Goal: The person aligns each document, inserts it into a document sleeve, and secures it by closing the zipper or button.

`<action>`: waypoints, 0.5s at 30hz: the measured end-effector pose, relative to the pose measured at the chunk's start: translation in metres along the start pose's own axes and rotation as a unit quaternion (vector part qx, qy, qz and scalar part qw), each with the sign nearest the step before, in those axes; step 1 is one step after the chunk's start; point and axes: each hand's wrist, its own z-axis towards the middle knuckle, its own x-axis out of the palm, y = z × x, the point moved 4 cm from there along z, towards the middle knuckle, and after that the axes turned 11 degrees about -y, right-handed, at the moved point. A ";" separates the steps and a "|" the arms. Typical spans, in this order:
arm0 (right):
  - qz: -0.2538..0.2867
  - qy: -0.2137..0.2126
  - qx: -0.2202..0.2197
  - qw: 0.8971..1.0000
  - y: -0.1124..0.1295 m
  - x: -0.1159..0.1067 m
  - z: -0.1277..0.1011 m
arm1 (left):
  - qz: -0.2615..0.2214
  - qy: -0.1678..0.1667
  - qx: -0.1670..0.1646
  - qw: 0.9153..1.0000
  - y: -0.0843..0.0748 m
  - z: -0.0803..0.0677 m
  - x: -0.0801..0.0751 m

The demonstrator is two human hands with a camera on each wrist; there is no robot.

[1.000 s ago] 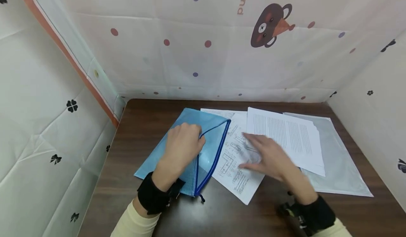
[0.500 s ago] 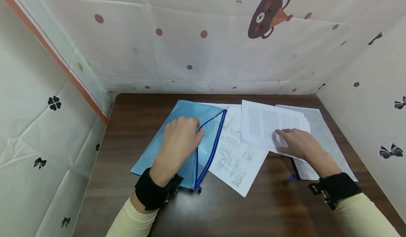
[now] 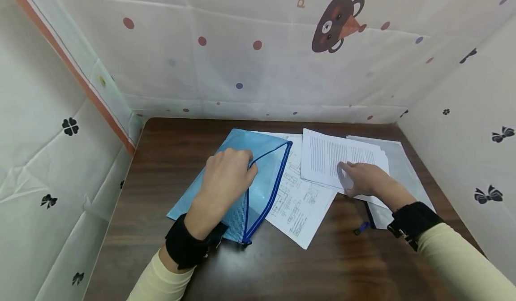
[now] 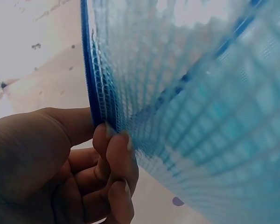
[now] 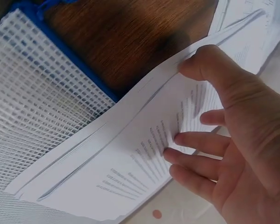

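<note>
My left hand (image 3: 227,175) pinches the dark-blue edge of a light-blue mesh zipper pouch (image 3: 266,180), holding its mouth apart. In the left wrist view, thumb and fingertips meet on that edge of the mesh. My right hand (image 3: 367,180) touches a stack of printed sheets (image 3: 326,157), its fingers spread over the text and its thumb at the near edge. The right wrist view shows these fingers (image 5: 196,163) loosely extended on the top sheet. Between pouch and stack lies a sheet of line drawings (image 3: 300,211), partly covered by both.
A whitish mesh pouch (image 3: 403,166) with a blue zipper lies under the stack's right side. Its blue pull tab (image 3: 363,227) sticks out on the brown table (image 3: 322,265). Patterned white sheeting (image 3: 225,59) walls off the back and both sides.
My right hand has moved from over the drawing sheet rightward onto the printed stack, then slightly left along it. My left hand keeps its hold on the blue pouch. The head view has shifted.
</note>
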 end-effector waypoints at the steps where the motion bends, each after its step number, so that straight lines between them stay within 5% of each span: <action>1: -0.002 0.002 0.001 1.000 0.000 0.001 -0.001 | 0.000 0.001 0.000 1.000 0.000 0.000 0.000; 9: -0.033 0.023 -0.024 0.999 0.006 0.004 -0.007 | 0.003 0.010 -0.007 1.000 0.003 -0.001 0.002; 15: -0.042 -0.026 -0.057 0.997 0.005 0.004 -0.010 | 0.009 0.000 -0.011 1.000 0.002 0.000 -0.005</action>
